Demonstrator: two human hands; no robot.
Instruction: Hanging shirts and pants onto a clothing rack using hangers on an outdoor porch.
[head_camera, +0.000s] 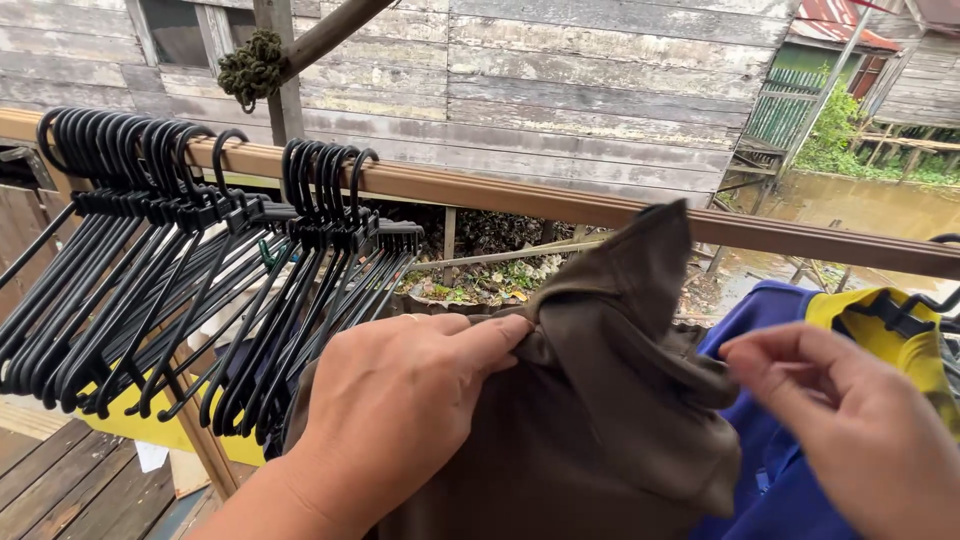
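Note:
My left hand (400, 410) pinches a dark brown garment (600, 400) at a bunched fold near its top, just below a wooden rail (480, 190). A corner of the cloth sticks up in front of the rail. My right hand (850, 420) hovers at the garment's right edge with fingers curled and nothing visibly in them, in front of a blue and yellow shirt (790, 470) on a black hanger (900, 310).
Several empty black hangers (180, 270) hang bunched on the rail at the left. Behind the rail stands a weathered plank wall (600, 90). Muddy water (860, 205) and greenery lie at the right. A wooden plank floor (60, 480) shows at the lower left.

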